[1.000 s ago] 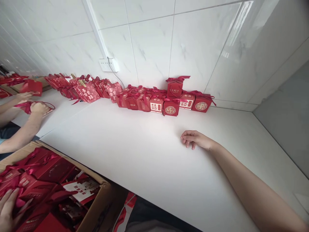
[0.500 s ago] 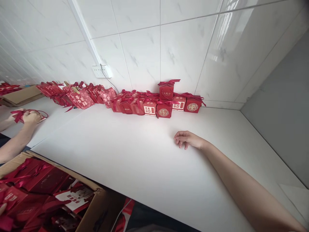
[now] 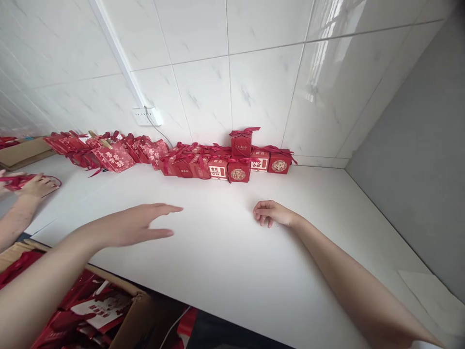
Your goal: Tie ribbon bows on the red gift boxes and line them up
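Observation:
My left hand (image 3: 142, 225) hangs over the white table (image 3: 214, 257), holding nothing, thumb and fingers spread apart. Its forearm crosses above the cardboard carton (image 3: 136, 295), which is full of red gift boxes (image 3: 60, 329) with ribbons. On the right, my right hand (image 3: 268, 213) rests on the tabletop with its fingers loosely curled and slightly apart, nothing in them. Beyond both hands, small red gift boxes (image 3: 239, 170) tied with ribbon bows stand in rows by the wall. One red box (image 3: 241, 143) sits on top of the others.
Flat red gift bags (image 3: 114, 156) lean along the wall at the left. Another person's hands (image 3: 34, 185) hold a red ribboned item at the far left. A wall socket (image 3: 147, 116) with a cord is above the bags. A grey panel (image 3: 410, 160) bounds the right side.
My left hand has come into view from the lower left, over the carton and above the table. My right hand keeps its pose. The view has shifted slightly.

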Available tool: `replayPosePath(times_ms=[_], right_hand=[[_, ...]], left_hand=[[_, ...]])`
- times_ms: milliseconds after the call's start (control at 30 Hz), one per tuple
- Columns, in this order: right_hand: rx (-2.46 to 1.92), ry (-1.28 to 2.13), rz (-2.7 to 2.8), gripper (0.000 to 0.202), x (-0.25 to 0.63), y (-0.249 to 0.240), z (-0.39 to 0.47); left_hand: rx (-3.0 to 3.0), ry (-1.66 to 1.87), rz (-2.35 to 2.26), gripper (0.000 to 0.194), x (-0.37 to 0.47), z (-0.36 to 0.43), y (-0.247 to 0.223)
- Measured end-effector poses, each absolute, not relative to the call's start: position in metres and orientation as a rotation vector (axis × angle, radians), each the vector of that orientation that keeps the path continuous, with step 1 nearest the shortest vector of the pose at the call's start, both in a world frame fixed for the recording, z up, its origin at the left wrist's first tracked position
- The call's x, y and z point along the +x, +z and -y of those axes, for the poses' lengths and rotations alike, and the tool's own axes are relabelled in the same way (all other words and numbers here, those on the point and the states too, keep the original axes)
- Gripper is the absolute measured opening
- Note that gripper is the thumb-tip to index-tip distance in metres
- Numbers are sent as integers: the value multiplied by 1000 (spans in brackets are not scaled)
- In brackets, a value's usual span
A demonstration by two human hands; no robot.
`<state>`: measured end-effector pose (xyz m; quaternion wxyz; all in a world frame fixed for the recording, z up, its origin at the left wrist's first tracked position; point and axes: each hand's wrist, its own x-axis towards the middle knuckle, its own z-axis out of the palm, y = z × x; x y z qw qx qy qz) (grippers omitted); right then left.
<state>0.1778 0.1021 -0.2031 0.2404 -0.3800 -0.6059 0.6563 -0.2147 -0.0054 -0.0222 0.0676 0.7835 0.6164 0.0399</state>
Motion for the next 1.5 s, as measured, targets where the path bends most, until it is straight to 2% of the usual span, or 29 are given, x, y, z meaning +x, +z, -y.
replayPosePath(times_ms=[33, 100, 233, 300, 433, 567, 633, 800, 900, 967, 1100, 1233, 1367, 1500], right_hand=[[-1034, 1794, 1657, 25, 177, -204, -103], [-1028, 1786, 1652, 25, 176, -205, -105], [-1034, 1682, 1612, 24, 169, -209, -109], [-1034, 1560, 1569, 23, 164, -213, -111], [-995, 1312, 1476, 26, 157, -221, -120], [-968, 1162, 1396, 32, 152, -226, -143], [-968, 1121, 1362, 38, 147, -228, -160], [-985, 1058, 1299, 69, 124, -232, -204], [-1004, 1045, 1262, 78, 113, -233, -217], [-1013, 1045, 1224, 81, 110, -233, -219], [-1026, 1020, 1080, 70, 116, -232, -213], [-1057, 1010, 950, 65, 130, -232, -197], [-1044, 1062, 977, 58, 142, -231, -177], [-999, 1149, 1111, 56, 151, -224, -156]], left_hand=[[2353, -29, -1649, 49, -203, -13, -22], [2349, 34, -1492, 45, -175, -59, -31], [2095, 746, -1513, 51, -113, -151, -81], [2022, 906, -1574, 53, -87, -180, -116], [1887, 1147, -1675, 54, -59, -198, -178], [1837, 1214, -1678, 56, -57, -199, -211], [1811, 1206, -1711, 58, -59, -203, -217], [1757, 1118, -1725, 62, -62, -215, -222], [1736, 1113, -1660, 67, -64, -216, -222], [1718, 1128, -1591, 63, -66, -214, -220], [1654, 1179, -1426, 36, -73, -202, -213], [1515, 1328, -1414, 57, -82, -186, -209], [1401, 1477, -1438, 53, -85, -178, -208], [1383, 1466, -1364, 55, -78, -170, -210]])
